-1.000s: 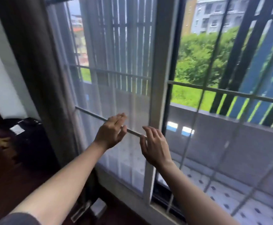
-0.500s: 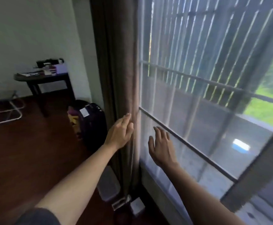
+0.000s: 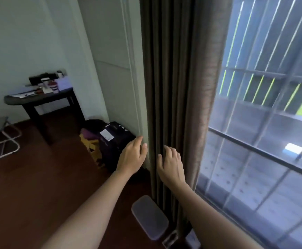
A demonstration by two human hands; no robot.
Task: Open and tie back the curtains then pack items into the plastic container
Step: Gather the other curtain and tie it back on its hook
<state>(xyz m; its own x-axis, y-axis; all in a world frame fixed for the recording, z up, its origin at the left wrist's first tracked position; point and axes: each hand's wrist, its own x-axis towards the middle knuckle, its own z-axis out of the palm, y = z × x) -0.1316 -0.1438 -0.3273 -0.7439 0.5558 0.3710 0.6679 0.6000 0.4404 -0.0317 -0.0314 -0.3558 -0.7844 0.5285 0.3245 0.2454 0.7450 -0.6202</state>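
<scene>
A dark brown curtain [image 3: 175, 83] hangs gathered in folds at the left side of the window, next to the white wall edge. My left hand [image 3: 133, 156] reaches to the curtain's left edge with its fingers straight, touching the fabric by the wall. My right hand [image 3: 170, 163] lies flat against the front folds, fingers relaxed. A sheer white curtain [image 3: 258, 150] covers the window glass to the right. No plastic container is recognisable.
A dark suitcase [image 3: 113, 142] and a yellow bag [image 3: 90, 143] stand on the wooden floor by the wall. A dark table [image 3: 38, 100] with several items stands at the back left. A grey flat object [image 3: 149, 217] lies below the curtain. A metal chair frame [image 3: 2, 141] is at far left.
My view has swung left from the window to the gathered curtain. Both hands moved left from the sheer curtain onto the dark curtain's folds.
</scene>
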